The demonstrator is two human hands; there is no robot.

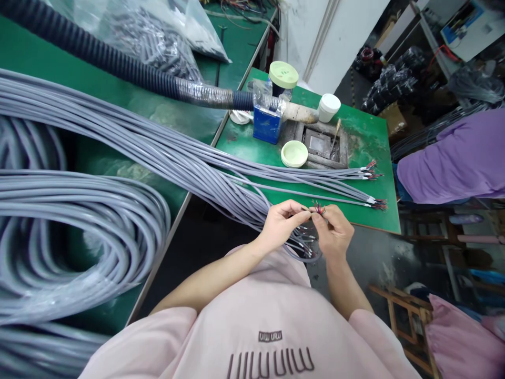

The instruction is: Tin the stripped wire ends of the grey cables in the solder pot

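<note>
My left hand [287,220] and my right hand [332,229] meet in front of my body, fingertips nearly touching. Both are pinched on the thin coloured wires [319,208] fanning out of a cable end. Which strands each hand grips is too small to make out. Grey cables [221,184] run in a long bundle from the left, and some of their ends hang just below my hands. More cables lie on the green table with stripped wire ends [376,204] near its right edge.
Thick grey cable coils [130,210] fill the left table. A black ribbed hose [130,68] crosses to a blue box [266,124]. Beyond the cables are a square metal pot [320,145], a pale green lid [294,153] and a white tub [329,107]. A person in purple [453,158] is at right.
</note>
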